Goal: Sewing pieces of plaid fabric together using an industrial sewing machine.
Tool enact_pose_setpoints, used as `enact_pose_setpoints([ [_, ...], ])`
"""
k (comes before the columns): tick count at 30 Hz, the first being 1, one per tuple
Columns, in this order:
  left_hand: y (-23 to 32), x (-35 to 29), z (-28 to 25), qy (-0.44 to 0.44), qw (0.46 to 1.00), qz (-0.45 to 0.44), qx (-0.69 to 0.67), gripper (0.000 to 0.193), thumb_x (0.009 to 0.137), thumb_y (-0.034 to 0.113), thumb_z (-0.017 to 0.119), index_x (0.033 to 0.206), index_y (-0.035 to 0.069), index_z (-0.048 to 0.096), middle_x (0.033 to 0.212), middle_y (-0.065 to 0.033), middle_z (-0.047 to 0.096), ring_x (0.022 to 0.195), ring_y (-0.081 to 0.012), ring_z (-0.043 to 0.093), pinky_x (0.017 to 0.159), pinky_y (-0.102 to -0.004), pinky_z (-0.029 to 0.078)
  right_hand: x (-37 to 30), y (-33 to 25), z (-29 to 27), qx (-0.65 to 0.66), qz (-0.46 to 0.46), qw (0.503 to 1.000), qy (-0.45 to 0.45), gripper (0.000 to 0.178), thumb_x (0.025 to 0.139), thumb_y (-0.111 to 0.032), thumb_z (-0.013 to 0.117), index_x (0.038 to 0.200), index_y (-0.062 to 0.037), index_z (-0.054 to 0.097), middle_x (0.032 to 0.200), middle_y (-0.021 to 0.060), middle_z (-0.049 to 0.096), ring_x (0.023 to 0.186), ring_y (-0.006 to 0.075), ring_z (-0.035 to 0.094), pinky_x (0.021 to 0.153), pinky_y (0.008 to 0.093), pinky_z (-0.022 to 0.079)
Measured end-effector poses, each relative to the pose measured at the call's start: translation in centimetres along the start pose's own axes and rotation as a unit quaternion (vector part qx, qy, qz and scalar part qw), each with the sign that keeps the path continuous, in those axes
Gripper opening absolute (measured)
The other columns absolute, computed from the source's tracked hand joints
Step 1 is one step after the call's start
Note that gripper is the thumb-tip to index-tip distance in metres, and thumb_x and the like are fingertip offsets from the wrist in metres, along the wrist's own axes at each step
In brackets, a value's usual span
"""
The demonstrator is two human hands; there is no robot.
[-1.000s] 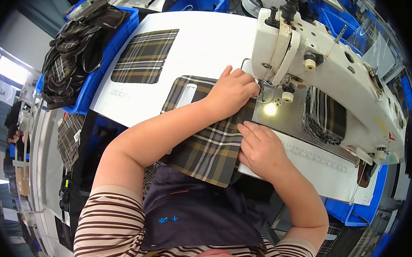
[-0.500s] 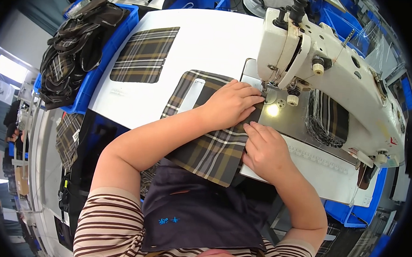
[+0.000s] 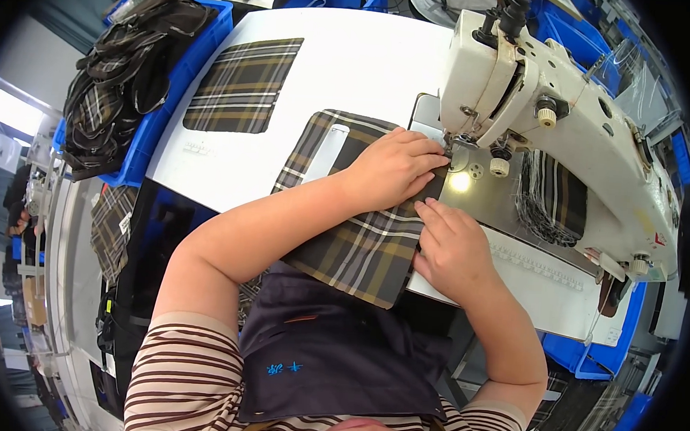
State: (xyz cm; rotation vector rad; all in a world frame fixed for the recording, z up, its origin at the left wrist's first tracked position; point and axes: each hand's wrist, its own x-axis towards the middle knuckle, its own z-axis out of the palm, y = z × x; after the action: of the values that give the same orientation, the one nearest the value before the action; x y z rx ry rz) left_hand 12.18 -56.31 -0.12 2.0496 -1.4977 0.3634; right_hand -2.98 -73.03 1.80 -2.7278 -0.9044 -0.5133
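Note:
A dark plaid fabric panel with brown, white and grey stripes lies across the front of the sewing table, its right edge beside the needle area. A white strip-shaped opening or piece shows in its upper left. My left hand lies flat on the panel, fingers stretched toward the presser foot and almost at it. Lower down, my right hand rests at the panel's right edge, fingertips on the cloth and thumb apart from them. Over the metal plate stands the white sewing machine, its lamp spot lit.
Another plaid piece lies flat at the table's far left. A blue bin heaped with dark plaid pieces borders it. Under the machine arm sits a stack of plaid pieces with frayed edges. A ruler strip runs along the front right.
In the picture, table, machine and panel have all shifted slightly right, seemingly with the view. Both hands keep nearly the same places on the panel.

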Motion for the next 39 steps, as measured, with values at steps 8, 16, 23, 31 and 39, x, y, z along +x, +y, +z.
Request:
enact_pose_setpoints([
  [8, -0.1, 0.1, 0.1, -0.007, 1.000, -0.008, 0.007, 0.030, 0.091, 0.013, 0.069, 0.120, 0.006, 0.074, 0.125, -0.0073, 0.070, 0.117, -0.0270, 0.064, 0.103, -0.0409, 0.048, -0.1, -0.2, 0.0, 0.000, 0.011, 1.000, 0.008, 0.035, 0.064, -0.016, 0.083, 0.091, 0.0029, 0.073, 0.124, 0.0198, 0.070, 0.121, 0.0339, 0.064, 0.097, 0.0438, 0.054],
  [16, 6.8, -7.0, -4.0, -0.125, 0.985, -0.066, -0.099, 0.055, 0.096, 0.040, 0.069, 0.136, 0.003, 0.065, 0.149, -0.0154, 0.058, 0.144, -0.0351, 0.048, 0.116, -0.0472, 0.042, -3.6, -7.1, 0.3, 0.095, 0.067, 0.993, 0.029, 0.033, 0.069, -0.021, 0.084, 0.092, -0.0015, 0.073, 0.137, 0.0209, 0.063, 0.132, 0.0369, 0.058, 0.108, 0.0534, 0.046],
  [23, 11.9, -12.0, -5.0, -0.099, 0.986, -0.113, -0.076, 0.069, 0.074, 0.012, 0.084, 0.140, 0.013, 0.063, 0.145, -0.0065, 0.062, 0.138, -0.0322, 0.055, 0.099, -0.0487, 0.047, -8.3, -13.3, 4.1, 0.050, 0.194, 0.953, 0.229, 0.031, 0.083, -0.017, 0.082, 0.109, -0.0102, 0.068, 0.127, 0.0150, 0.063, 0.120, 0.0357, 0.061, 0.107, 0.0524, 0.044],
  [31, 12.4, -13.3, -2.6, 0.033, 0.999, -0.034, -0.008, 0.034, 0.073, 0.009, 0.080, 0.103, 0.015, 0.067, 0.120, -0.0003, 0.065, 0.115, -0.0249, 0.061, 0.090, -0.0454, 0.044, -8.9, -14.3, 8.5, 0.631, 0.457, 0.607, 0.154, 0.025, 0.096, -0.006, 0.073, 0.117, -0.0029, 0.059, 0.089, 0.0002, 0.063, 0.076, 0.0046, 0.057, 0.066, 0.0223, 0.047],
  [39, 12.9, -13.6, -2.5, 0.065, 0.998, -0.008, 0.013, 0.037, 0.066, 0.006, 0.084, 0.101, 0.016, 0.075, 0.104, 0.0023, 0.068, 0.097, -0.0215, 0.061, 0.083, -0.0398, 0.042, -6.4, -14.7, 7.0, 0.611, 0.443, 0.633, 0.172, 0.020, 0.104, -0.012, 0.055, 0.095, -0.0015, 0.071, 0.073, 0.0024, 0.066, 0.061, 0.0065, 0.056, 0.056, 0.0242, 0.045],
])
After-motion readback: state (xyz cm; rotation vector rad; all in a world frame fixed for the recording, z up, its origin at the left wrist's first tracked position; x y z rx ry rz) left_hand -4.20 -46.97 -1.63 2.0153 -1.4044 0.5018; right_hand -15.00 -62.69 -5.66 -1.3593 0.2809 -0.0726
